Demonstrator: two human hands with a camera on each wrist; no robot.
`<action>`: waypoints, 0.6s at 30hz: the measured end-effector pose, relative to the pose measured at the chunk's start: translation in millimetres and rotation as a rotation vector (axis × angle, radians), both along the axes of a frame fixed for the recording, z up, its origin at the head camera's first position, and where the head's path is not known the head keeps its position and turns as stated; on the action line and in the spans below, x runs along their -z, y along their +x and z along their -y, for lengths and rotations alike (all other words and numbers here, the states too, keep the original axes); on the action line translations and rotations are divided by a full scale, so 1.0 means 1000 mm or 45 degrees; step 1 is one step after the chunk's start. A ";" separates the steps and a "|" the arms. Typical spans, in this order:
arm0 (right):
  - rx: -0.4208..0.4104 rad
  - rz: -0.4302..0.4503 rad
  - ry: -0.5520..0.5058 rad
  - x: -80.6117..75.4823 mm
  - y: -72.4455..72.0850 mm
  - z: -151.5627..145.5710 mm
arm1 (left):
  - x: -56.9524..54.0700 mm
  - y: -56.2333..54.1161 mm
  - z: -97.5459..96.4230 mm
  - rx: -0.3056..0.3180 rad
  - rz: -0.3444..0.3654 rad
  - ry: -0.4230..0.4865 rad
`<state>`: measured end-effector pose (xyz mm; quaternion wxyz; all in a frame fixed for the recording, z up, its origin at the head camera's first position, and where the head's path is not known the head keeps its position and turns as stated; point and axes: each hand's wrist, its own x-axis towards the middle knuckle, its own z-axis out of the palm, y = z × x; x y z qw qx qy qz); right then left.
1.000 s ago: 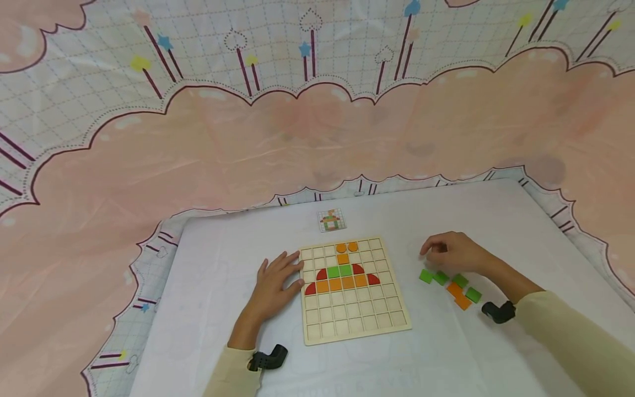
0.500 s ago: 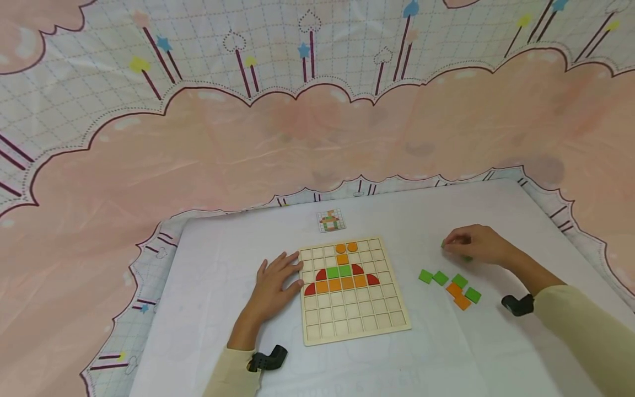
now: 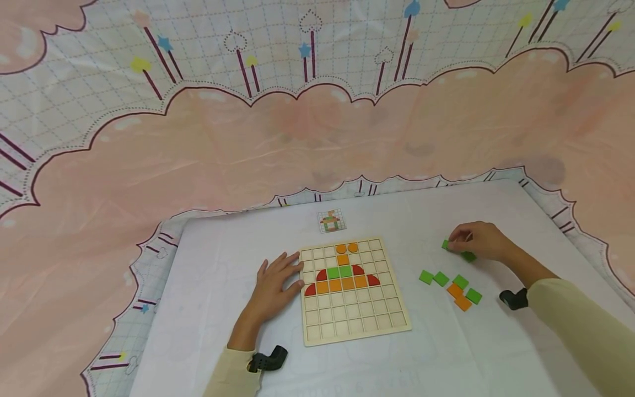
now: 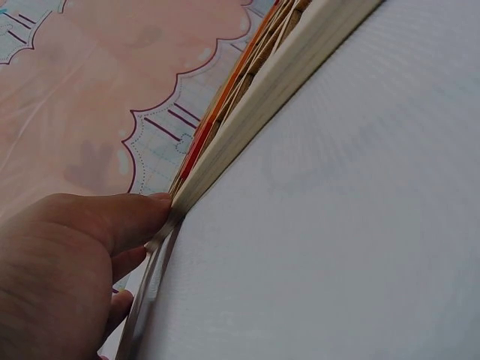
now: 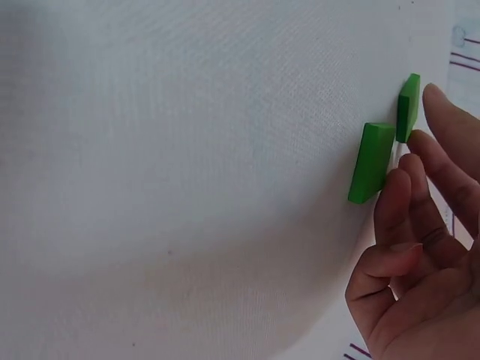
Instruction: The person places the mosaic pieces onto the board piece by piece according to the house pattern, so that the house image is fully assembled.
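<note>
A wooden grid board [image 3: 352, 320] holds orange, green and red pieces in its upper half. My left hand [image 3: 275, 285] rests at its left edge with fingers spread; in the left wrist view the thumb [image 4: 142, 217] touches that edge. Off to the right, my right hand [image 3: 478, 240] has loosely bent fingers beside a green square tile [image 3: 445, 244]. One fingertip meets this tile [image 5: 407, 109] in the right wrist view, while the uppermost digit stands slightly apart. A second green tile [image 3: 468, 256] lies under the hand, close to the other fingers.
Several green tiles [image 3: 425, 277] and two orange tiles [image 3: 463, 303] lie in a loose group right of the board. Behind the board lies a small pattern card [image 3: 331, 220]. All sit on a white-covered table [image 3: 238, 237], with a patterned cloth behind.
My right hand has moved right and away from the loose tile group to two green tiles farther back. Both tiles show more plainly now. The left hand and board stay put.
</note>
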<state>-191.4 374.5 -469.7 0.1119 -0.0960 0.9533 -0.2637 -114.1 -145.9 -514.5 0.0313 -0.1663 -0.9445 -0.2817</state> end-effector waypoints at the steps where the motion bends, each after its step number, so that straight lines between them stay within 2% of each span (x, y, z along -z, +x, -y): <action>1: 0.003 0.005 -0.002 0.000 -0.001 0.001 | 0.000 0.000 0.000 0.000 -0.001 0.003; 7: 0.019 0.028 0.017 -0.001 -0.002 0.004 | 0.000 0.000 0.000 0.004 -0.002 0.005; 18: 0.042 -0.023 0.028 0.000 0.004 0.011 | 0.001 0.000 0.001 0.005 -0.006 0.003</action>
